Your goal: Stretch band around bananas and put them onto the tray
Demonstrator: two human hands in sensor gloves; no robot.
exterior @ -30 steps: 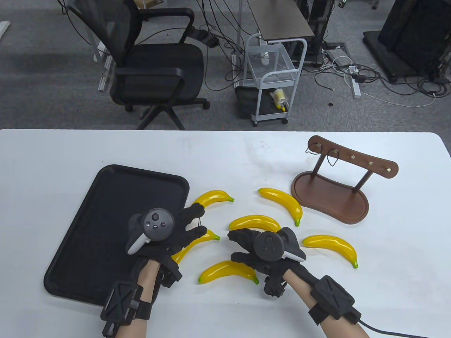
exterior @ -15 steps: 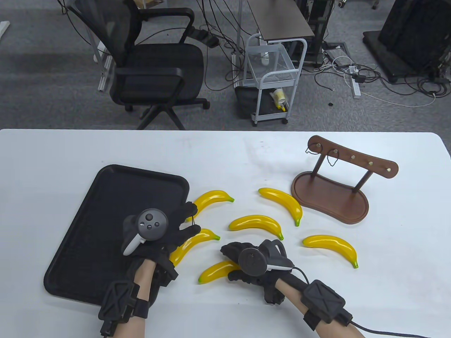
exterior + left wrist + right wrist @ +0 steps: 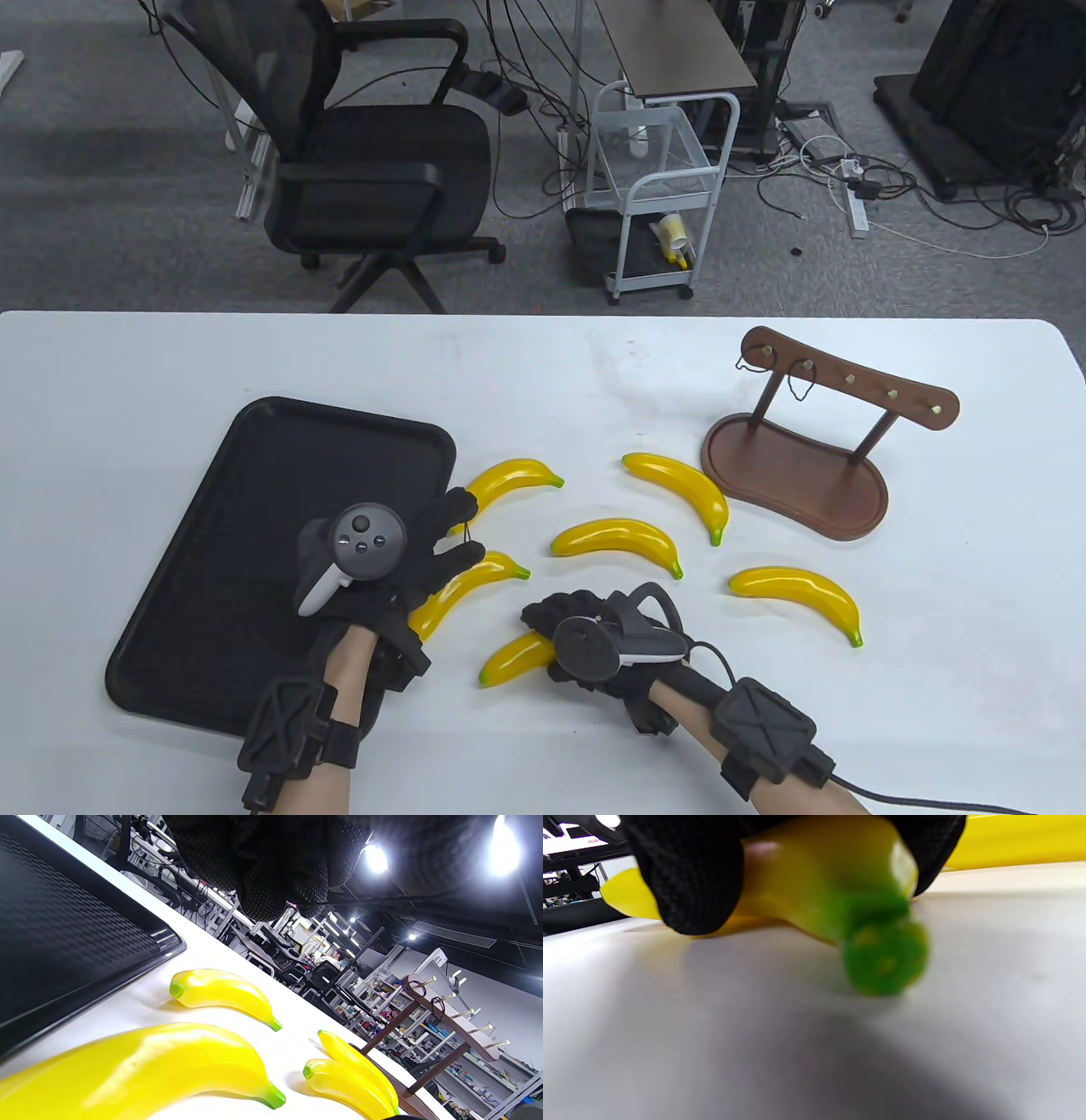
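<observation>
Black-gloved fingers [image 3: 687, 878] of the right hand [image 3: 594, 641] are curled around the nearest glossy yellow plastic banana [image 3: 509, 660], low on the white table [image 3: 543, 373]. Judged light, rigid, slippery; mid-body grip advised. Thin black band [image 3: 467, 532] is held stretched between left hand [image 3: 373, 552] thumb and forefinger.

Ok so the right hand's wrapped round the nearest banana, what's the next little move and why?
Probably lift that nearest banana and carry it toward the left hand. The right hand already curls round it in the right wrist view, while the left hand seems to pinch a thin band between two fingers beside the tray, ready to stretch.
</observation>
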